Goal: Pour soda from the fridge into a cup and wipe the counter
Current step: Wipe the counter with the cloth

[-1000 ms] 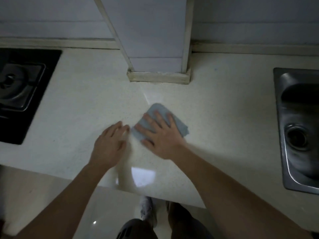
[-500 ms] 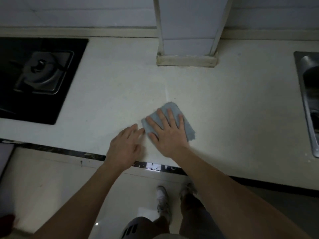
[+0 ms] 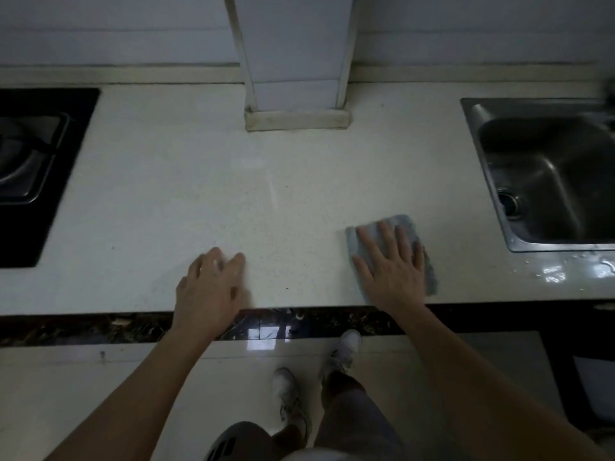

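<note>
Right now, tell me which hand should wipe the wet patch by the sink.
Right. The right hand is already flat on the cloth, beside the wet patch; the left hand is bare and farther off.

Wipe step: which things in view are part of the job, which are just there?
In the job:
- cloth, flat under the right hand
- counter, being wiped
- left hand, resting on the counter, empty

Just there:
- sink
- hob
- pillar
- wet patch in front of the sink

No cup or soda in view.
</note>
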`<state>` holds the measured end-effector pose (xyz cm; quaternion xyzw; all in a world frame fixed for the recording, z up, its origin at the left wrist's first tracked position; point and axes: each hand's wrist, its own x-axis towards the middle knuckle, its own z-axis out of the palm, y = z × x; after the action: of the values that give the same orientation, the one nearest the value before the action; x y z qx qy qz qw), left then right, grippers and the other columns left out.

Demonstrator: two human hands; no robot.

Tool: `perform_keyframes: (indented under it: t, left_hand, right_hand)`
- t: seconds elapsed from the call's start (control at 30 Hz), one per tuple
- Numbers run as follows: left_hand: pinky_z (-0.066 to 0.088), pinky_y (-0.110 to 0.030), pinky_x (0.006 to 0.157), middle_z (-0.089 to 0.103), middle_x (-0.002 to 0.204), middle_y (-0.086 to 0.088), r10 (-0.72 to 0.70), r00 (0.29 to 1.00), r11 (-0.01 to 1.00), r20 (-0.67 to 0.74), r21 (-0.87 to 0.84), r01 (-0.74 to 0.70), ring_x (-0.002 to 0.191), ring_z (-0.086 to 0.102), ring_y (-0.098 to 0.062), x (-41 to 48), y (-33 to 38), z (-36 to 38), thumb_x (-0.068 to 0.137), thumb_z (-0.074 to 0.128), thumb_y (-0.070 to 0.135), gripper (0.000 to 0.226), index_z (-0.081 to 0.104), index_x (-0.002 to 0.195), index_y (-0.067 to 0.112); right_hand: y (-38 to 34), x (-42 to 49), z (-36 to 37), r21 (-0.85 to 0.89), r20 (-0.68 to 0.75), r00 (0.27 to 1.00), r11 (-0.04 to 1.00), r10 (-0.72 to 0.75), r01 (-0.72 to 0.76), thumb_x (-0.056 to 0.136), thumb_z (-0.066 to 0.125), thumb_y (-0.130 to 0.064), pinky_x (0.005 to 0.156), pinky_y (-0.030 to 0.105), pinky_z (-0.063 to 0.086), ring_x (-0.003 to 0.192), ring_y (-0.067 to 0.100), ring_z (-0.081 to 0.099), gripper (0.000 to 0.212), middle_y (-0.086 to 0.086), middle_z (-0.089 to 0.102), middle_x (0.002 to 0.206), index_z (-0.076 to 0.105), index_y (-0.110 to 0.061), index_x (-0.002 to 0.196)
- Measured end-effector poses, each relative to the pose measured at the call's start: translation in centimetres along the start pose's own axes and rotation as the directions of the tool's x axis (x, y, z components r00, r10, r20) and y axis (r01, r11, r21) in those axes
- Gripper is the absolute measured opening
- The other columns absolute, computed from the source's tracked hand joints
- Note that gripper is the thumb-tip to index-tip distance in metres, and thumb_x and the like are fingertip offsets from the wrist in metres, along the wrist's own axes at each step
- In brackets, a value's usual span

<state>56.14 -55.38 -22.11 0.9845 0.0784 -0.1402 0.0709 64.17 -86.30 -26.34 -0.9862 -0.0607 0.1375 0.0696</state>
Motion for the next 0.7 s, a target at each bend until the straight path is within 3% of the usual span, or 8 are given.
perform_keyframes:
  t: [0.07, 0.1, 0.27, 0.37, 0.47, 0.6, 0.7]
  left_hand:
    - [0.045, -0.054, 0.095, 0.034, 0.144, -0.015, -0.013, 1.0, 1.0, -0.016, -0.016, 0.013, 0.129, 0.036, -0.038, 0.3, 0.7, 0.1, 0.091, 0.06, 0.029, 0.054, 0.043, 0.142, 0.026]
    - [0.043, -0.055, 0.096, 0.035, 0.145, -0.015, -0.002, 1.0, 1.0, -0.027, -0.014, 0.002, 0.129, 0.036, -0.038, 0.5, 1.2, 0.2, 0.09, 0.061, 0.028, 0.054, 0.044, 0.141, 0.026]
    - [0.039, -0.06, 0.099, 0.038, 0.149, -0.011, 0.16, 0.986, 0.987, -0.048, 0.002, -0.16, 0.131, 0.04, -0.036, 2.8, 4.9, 0.3, 0.085, 0.056, 0.031, 0.051, 0.049, 0.136, 0.027]
    - [0.033, -0.061, 0.104, 0.032, 0.156, -0.007, 0.203, 0.979, 0.979, -0.021, -0.018, -0.204, 0.139, 0.034, -0.033, 4.6, 7.2, 0.0, 0.086, 0.043, 0.039, 0.057, 0.045, 0.142, 0.029]
    - [0.032, -0.062, 0.104, 0.023, 0.161, -0.002, 0.193, 0.98, 0.98, -0.035, -0.032, -0.195, 0.146, 0.025, -0.029, 6.7, 8.1, -0.1, 0.091, 0.043, 0.039, 0.059, 0.034, 0.149, 0.034]
    - [0.022, -0.064, 0.111, 0.006, 0.166, 0.0, 0.097, 0.995, 0.995, -0.017, -0.019, -0.097, 0.152, 0.008, -0.025, 9.8, 7.9, 0.1, 0.098, 0.041, 0.042, 0.062, 0.017, 0.155, 0.039]
    - [0.013, -0.066, 0.115, -0.002, 0.167, 0.001, 0.003, 1.0, 0.999, 0.013, -0.053, -0.003, 0.153, 0.0, -0.023, 11.5, 7.8, 0.1, 0.099, 0.033, 0.047, 0.061, 0.01, 0.156, 0.04]
  right_hand:
    - [-2.7, 0.9, 0.3, 0.052, 0.009, 0.996, 0.995, 0.085, -0.085, 0.097, 0.008, -0.065, 0.117, 0.06, -0.009, 0.15, 0.029, -0.017, 0.062, -0.001, -0.018, 0.164, -0.016, -0.045, 0.151]
    - [-3.8, 0.9, 0.5, 0.04, 0.004, 0.998, 0.998, 0.058, -0.058, 0.097, 0.007, -0.064, 0.117, 0.061, -0.01, 0.149, 0.031, -0.018, 0.062, 0.001, -0.019, 0.164, -0.017, -0.043, 0.151]
    - [-1.2, -1.7, 0.9, -0.059, -0.04, 0.955, 0.955, -0.294, 0.292, 0.1, 0.018, -0.063, 0.12, 0.058, 0.002, 0.152, 0.027, -0.003, 0.061, 0.0, 0.003, 0.166, 0.002, -0.043, 0.155]
    - [2.2, -2.6, 0.7, -0.057, -0.055, 0.963, 0.964, -0.264, 0.261, 0.1, 0.023, -0.064, 0.12, 0.055, 0.006, 0.152, 0.023, -0.002, 0.06, -0.003, 0.006, 0.166, 0.007, -0.045, 0.155]
    - [5.3, -1.2, -0.2, -0.061, -0.024, 0.975, 0.974, -0.222, 0.22, 0.099, 0.022, -0.065, 0.121, 0.054, 0.002, 0.152, 0.021, -0.008, 0.061, -0.006, 0.0, 0.166, 0.0, -0.048, 0.153]
    - [8.8, 3.8, -2.0, -0.055, -0.002, 0.99, 0.988, -0.144, 0.144, 0.099, 0.018, -0.066, 0.12, 0.053, -0.006, 0.15, 0.02, -0.017, 0.063, -0.006, -0.014, 0.165, -0.014, -0.049, 0.15]
    - [9.9, 8.9, -3.5, -0.052, 0.012, 0.986, 0.985, -0.165, 0.166, 0.098, 0.017, -0.066, 0.12, 0.053, -0.008, 0.15, 0.022, -0.017, 0.064, -0.005, -0.016, 0.164, -0.017, -0.049, 0.149]
